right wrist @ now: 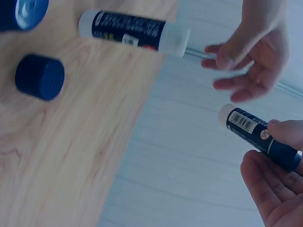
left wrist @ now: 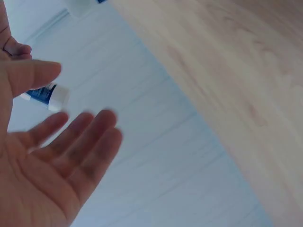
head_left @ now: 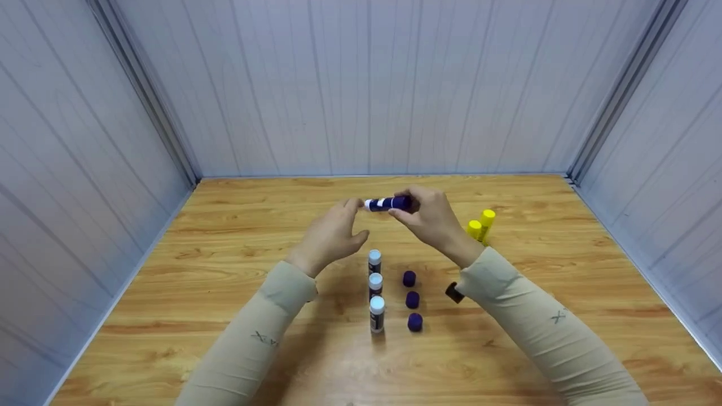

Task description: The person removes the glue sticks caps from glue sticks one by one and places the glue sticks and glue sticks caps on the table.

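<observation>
Beige sleeves, left grip loosely parted near navy tube, right grip pinching it

Two yellow tubes on a wood-grain table
They stand close together, right of centre; pale panelled walls rise behind and on both sides, grey metal strips lining the corners.

From the held navy tube, passage lies over bare tabletop at nine o'clock beyond the left hand, with white-topped tubes obstructing six, navy caps half past five, the right hand three
</observation>
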Demonstrator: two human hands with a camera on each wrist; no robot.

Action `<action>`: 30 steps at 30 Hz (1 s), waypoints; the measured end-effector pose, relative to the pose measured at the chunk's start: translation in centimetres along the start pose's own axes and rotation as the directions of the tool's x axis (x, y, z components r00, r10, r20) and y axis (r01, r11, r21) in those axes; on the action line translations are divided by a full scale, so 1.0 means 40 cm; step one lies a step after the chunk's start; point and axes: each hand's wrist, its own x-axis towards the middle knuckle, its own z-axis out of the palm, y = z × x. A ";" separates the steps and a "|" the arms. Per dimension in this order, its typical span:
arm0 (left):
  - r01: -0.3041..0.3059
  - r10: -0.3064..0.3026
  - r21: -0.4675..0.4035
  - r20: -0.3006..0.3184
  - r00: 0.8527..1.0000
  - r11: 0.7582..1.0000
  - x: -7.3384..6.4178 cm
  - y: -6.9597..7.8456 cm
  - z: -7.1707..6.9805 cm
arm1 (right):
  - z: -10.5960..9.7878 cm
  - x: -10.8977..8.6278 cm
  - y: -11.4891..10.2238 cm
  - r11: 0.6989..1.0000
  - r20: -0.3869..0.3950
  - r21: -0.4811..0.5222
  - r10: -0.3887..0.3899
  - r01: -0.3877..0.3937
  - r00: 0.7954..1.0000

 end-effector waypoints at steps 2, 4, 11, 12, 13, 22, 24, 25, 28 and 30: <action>-0.045 0.049 0.071 -0.055 0.997 0.996 0.000 0.019 0.002 | -0.004 -0.019 -0.004 0.999 -0.013 0.053 0.003 -0.002 1.000; -0.092 0.106 0.146 -0.093 0.990 0.985 -0.002 0.037 0.007 | -0.006 -0.040 -0.006 0.996 -0.018 0.094 0.005 -0.003 1.000; -0.183 0.256 0.340 -0.183 0.949 0.923 0.001 0.082 0.038 | -0.008 -0.095 -0.014 0.976 -0.015 0.216 0.030 -0.026 0.999; -0.186 0.266 0.356 -0.189 0.945 0.916 0.002 0.087 0.041 | -0.009 -0.100 -0.016 0.973 -0.010 0.229 0.039 -0.036 0.999; -0.188 0.274 0.370 -0.194 0.942 0.910 0.003 0.092 0.045 | -0.010 -0.104 -0.017 0.969 -0.003 0.243 0.048 -0.046 0.999; -0.216 0.350 0.482 -0.206 0.914 0.849 0.004 0.117 0.061 | -0.016 -0.123 -0.021 0.946 0.027 0.313 0.083 -0.088 0.996; -0.220 0.358 0.488 -0.210 0.910 0.845 0.004 0.117 0.064 | -0.018 -0.123 -0.018 0.948 0.034 0.308 0.077 -0.083 0.996; -0.222 0.360 0.487 -0.211 0.909 0.845 0.003 0.117 0.064 | -0.020 -0.123 -0.017 0.949 0.038 0.304 0.072 -0.080 0.997; -0.224 0.369 0.497 -0.216 0.904 0.838 0.004 0.116 0.065 | -0.024 -0.123 -0.008 0.959 0.049 0.275 0.060 -0.072 0.997; -0.221 0.371 0.511 -0.212 0.904 0.830 0.006 0.115 0.065 | -0.028 -0.122 -0.001 0.966 0.049 0.250 0.049 -0.059 0.998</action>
